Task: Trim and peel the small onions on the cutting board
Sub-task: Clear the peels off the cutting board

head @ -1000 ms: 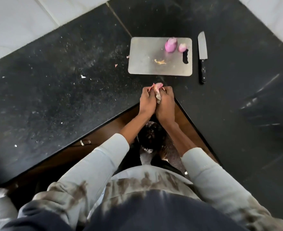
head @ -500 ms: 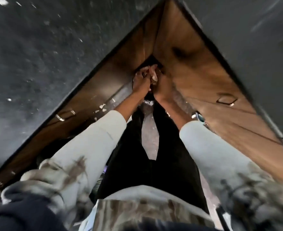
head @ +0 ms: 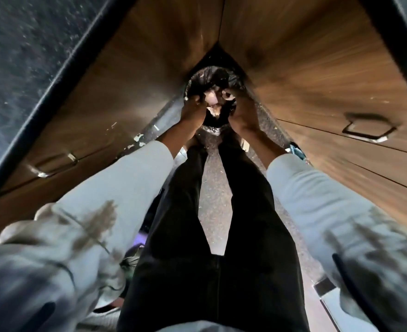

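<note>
Dim, motion-blurred, edges stretched, warm glare

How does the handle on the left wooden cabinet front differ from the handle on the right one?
The left metal cabinet handle looks smaller and catches bright light along its lower bar; the right metal cabinet handle looks larger and darker, with a clear angular outline. The left one sits close under the black countertop edge; the right sits further from it. Both are recessed-looking metal pulls on brown wood.

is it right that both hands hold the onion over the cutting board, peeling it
Not quite. In the head view both hands, left hand and right hand, hold the onion over the black-lined bin on the floor, not the cutting board, which is out of view.
</note>
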Action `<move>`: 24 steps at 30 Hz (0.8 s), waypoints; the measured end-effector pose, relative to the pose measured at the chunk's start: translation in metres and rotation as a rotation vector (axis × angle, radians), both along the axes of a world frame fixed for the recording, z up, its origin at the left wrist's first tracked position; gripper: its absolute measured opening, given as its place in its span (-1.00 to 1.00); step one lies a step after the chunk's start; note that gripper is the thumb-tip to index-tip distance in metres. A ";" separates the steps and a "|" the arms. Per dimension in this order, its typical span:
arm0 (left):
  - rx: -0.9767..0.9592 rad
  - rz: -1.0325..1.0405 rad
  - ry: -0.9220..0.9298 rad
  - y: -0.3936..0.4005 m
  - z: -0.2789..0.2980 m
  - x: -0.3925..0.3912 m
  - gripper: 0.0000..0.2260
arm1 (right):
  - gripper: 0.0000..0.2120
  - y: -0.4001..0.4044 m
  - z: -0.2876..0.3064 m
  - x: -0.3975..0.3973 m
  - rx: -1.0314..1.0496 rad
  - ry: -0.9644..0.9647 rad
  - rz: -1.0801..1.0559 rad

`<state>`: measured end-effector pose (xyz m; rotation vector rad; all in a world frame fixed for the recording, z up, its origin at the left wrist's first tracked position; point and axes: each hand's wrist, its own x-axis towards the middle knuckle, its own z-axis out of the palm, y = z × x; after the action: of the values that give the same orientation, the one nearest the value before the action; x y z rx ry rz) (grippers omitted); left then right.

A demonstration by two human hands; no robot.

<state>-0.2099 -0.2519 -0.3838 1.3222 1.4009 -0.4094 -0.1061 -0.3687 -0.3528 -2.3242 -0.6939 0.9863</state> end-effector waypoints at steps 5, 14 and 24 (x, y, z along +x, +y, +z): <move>0.018 0.101 -0.031 0.002 0.062 0.004 -0.68 | -0.49 0.004 0.082 0.017 0.016 0.094 0.023; 0.436 -0.201 -0.285 0.012 0.277 0.052 -0.51 | -0.79 0.045 0.231 0.050 0.108 -0.136 0.145; 0.984 -0.164 -0.479 0.099 0.393 0.098 -0.74 | -0.69 0.138 0.368 0.108 0.500 -0.347 0.263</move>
<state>-0.1118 -0.1533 0.0095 2.1435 1.0874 0.5584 0.0018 -0.2302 0.0157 -1.9972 -1.2502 0.4338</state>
